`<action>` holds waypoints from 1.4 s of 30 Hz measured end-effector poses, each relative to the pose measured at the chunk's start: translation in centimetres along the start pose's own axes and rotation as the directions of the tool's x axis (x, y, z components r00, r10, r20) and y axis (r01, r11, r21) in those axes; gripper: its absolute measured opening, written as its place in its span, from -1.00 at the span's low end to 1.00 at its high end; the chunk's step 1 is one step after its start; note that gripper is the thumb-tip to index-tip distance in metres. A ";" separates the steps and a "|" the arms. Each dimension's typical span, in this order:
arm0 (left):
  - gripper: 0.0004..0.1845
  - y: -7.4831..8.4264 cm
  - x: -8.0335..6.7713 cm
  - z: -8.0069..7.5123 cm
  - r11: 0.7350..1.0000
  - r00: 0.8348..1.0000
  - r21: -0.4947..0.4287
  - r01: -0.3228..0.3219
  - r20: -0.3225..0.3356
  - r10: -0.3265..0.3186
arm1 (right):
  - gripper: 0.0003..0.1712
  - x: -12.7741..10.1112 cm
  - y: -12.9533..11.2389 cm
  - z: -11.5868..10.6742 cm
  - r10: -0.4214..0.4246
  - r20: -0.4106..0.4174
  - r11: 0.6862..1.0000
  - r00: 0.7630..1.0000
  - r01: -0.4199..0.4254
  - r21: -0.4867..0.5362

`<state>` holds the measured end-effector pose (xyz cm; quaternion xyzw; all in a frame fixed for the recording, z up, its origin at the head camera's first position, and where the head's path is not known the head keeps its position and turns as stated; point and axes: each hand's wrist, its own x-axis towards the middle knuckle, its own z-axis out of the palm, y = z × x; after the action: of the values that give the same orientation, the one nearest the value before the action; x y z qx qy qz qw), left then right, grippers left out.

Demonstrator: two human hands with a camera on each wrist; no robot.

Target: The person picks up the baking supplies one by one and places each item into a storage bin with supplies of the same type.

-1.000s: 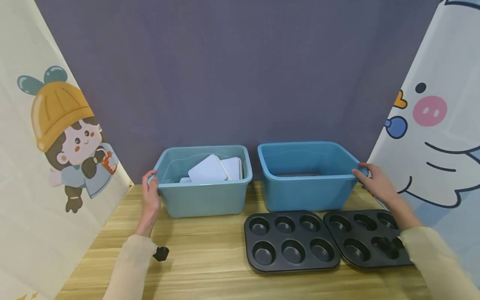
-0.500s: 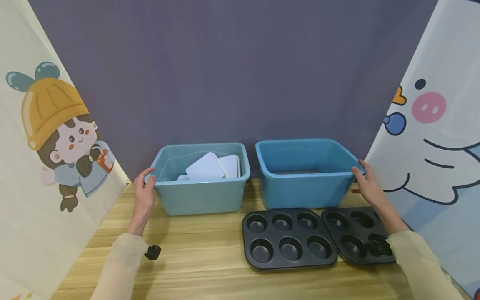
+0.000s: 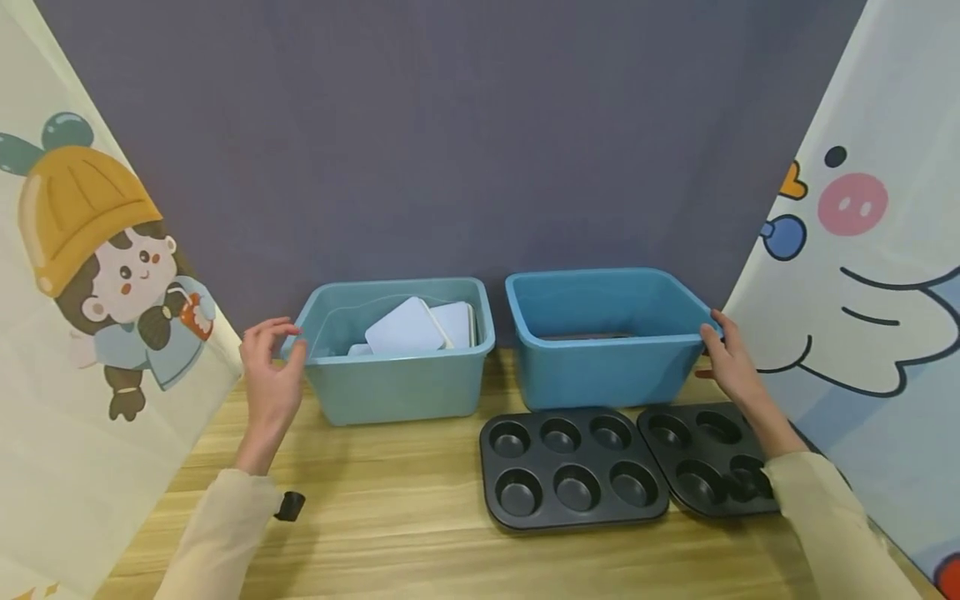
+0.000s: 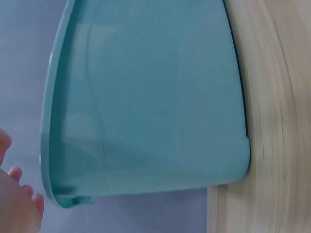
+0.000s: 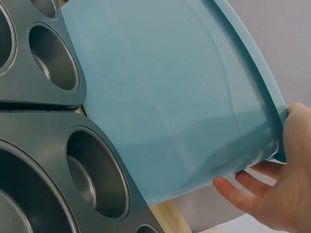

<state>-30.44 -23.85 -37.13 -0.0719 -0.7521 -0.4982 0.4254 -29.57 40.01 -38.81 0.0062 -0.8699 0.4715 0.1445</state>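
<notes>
A pale teal plastic bin (image 3: 393,387) stands at the left, with several white, round-cornered flat pieces (image 3: 407,327) inside. My left hand (image 3: 270,383) is beside that bin's left rim, fingers loosely bent; the left wrist view shows the hand (image 4: 19,199) apart from the bin wall (image 4: 155,97). At the right stands a brighter blue bin (image 3: 607,375). My right hand (image 3: 733,367) holds its right rim near the front corner. In the right wrist view, the lower fingers of this hand (image 5: 282,189) spread below the rim (image 5: 265,73).
Two dark muffin pans, a left one (image 3: 573,471) and a right one (image 3: 701,458), lie side by side before the blue bin. Beneath everything is a wood-grain table (image 3: 390,508). A dark grey backdrop (image 3: 450,142) rises behind, with printed cloth panels either side.
My left hand has let go of the teal bin's rim and drawn slightly left. My right hand keeps its hold on the blue bin. The head view has shifted slightly.
</notes>
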 end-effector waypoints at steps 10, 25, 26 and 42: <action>-0.90 1.0 -2.2 0.6 0.975 0.971 -0.059 -0.213 0.099 0.218 | -0.19 0.2 0.0 0.7 -0.046 -0.019 0.999 0.999 0.046 0.022; -0.88 2.3 -6.6 5.3 1.000 0.734 0.029 0.004 0.678 -0.023 | -0.20 -0.4 0.8 0.6 -0.010 -0.055 1.000 0.998 0.010 -0.001; -0.87 2.3 -6.8 5.7 0.999 0.694 0.042 0.025 0.718 -0.048 | -0.20 -0.4 0.8 0.6 -0.011 -0.055 1.000 0.998 0.011 -0.004; -0.63 1.5 -10.6 12.0 0.983 0.422 -0.027 0.183 0.905 -0.054 | -0.21 -0.1 0.9 0.7 -0.038 -0.076 0.999 0.996 0.040 0.023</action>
<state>-29.83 -10.04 -45.35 -0.2986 -0.8342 -0.4563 -0.0823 -29.73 39.94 -39.89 0.0071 -0.8576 0.4793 0.1862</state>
